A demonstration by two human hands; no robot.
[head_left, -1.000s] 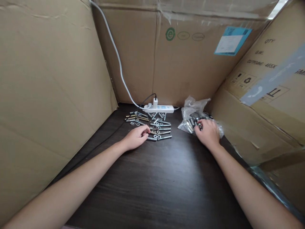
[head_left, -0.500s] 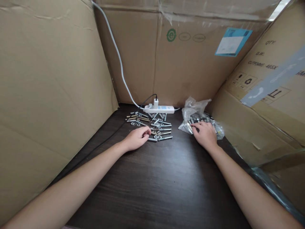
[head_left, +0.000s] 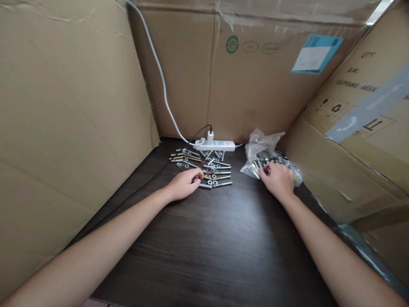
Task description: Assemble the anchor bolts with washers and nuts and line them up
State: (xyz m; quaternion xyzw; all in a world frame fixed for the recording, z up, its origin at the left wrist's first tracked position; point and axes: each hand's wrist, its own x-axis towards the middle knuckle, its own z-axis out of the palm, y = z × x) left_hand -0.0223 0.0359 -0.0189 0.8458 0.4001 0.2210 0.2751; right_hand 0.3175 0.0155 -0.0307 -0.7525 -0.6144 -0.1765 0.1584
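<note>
My left hand (head_left: 185,184) rests on the table with its fingers curled in, beside the left ends of the lower bolts. Whatever its fingers may hold is hidden. Just right of it, silver bolts (head_left: 223,184) lie in rows with washers and nuts (head_left: 210,182) between them. Some brass-coloured bolts (head_left: 176,159) lie farther left among silver ones. At the right, my right hand (head_left: 278,180) reaches over loose bolts (head_left: 256,164) on a clear plastic bag (head_left: 247,169). Its thumb and forefinger are bent and apart, touching the pile; the other fingertips are partly hidden.
A white power strip (head_left: 220,146) with a plugged-in charger (head_left: 210,137) stands behind the bolts. A black cable (head_left: 140,187) runs across the table's left side. Cardboard walls (head_left: 182,72) enclose the dark table (head_left: 204,251) at left, back and right.
My right hand's fingers stretched left over the bag's bolts half a second ago, and have since drawn back and bent into the pile. My left hand keeps its place. The view shifts slightly.
</note>
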